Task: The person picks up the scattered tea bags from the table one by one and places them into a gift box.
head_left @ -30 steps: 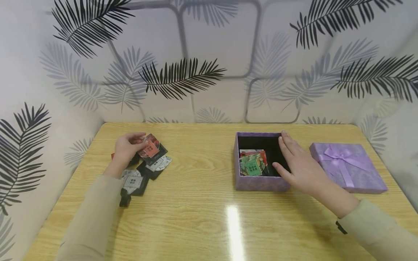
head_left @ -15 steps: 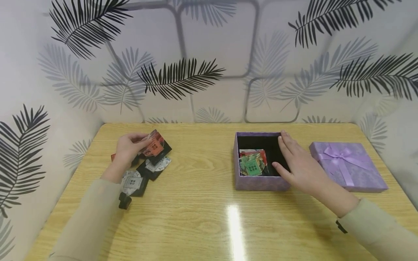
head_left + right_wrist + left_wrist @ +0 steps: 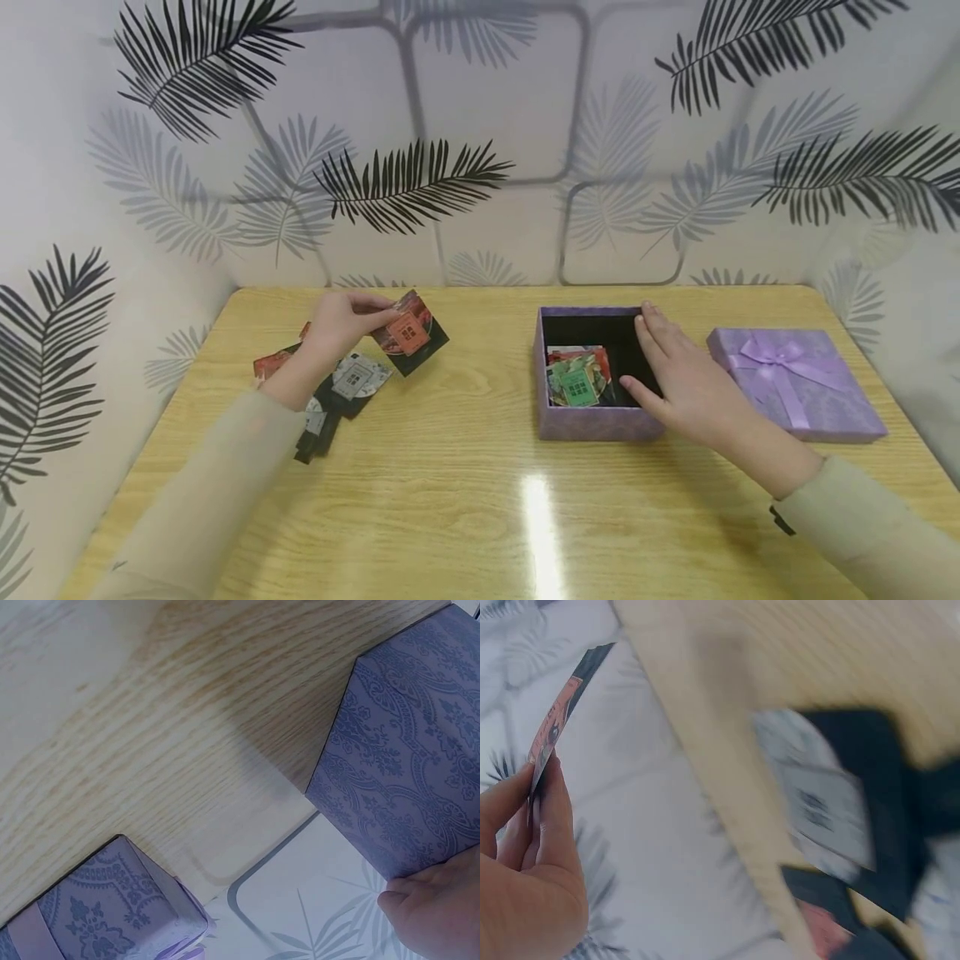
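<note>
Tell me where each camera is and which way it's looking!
Head: worn on the head, facing forward and down at the table and wall. Both hands and sleeves show.
Left wrist: worn there, looking past the left hand, which pinches a red packet, toward blurry other packets.
Right wrist: worn there, looking at the box and lid. Part of the right hand shows.
Shared: head and left wrist both see the red packet.
</note>
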Motion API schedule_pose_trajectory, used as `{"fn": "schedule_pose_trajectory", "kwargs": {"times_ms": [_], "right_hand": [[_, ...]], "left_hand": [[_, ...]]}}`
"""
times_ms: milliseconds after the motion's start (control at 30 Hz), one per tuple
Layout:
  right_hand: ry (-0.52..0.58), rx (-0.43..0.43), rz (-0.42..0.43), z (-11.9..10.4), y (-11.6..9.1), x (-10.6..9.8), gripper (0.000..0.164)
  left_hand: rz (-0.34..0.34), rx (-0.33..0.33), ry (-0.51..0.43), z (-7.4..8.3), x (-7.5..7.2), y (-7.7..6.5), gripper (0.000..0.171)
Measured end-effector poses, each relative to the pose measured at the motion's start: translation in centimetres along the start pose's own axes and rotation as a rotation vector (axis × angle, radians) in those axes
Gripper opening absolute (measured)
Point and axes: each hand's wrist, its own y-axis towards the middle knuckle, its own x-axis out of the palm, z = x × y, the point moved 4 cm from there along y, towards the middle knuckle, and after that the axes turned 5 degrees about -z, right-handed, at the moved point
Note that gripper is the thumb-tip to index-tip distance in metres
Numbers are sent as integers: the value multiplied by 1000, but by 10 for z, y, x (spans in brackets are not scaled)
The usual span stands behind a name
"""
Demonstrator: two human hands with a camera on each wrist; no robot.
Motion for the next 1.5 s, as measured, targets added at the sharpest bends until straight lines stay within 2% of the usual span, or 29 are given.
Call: {"fn": "schedule_pose_trajectory", "kwargs": {"times_ms": [233,467,700,800,1067,1267,1500], "right_hand": [[7,-10,12,0,0,1,87],[13,-10,16,0,-1,0,86],[11,-13,23,0,-1,0,86],[8,-18,29,1,-1,0,85],[5,-14,28,1,-1,1,85],[5,-16,35,0,0,1,84],[10,-11,38,0,-1,0,83]], "left_hand": [[-38,58,-1,40,22,8,28],[-55,124,-90,80,47,15,26],[-74,196,-171,110,73,24,22],[-89,205,-188,120,85,27,21],[-193,238,-171,139,116,30,20],[-272,339,-77,145,139,30,17],[-368,424,59,143,164,31,15]]}}
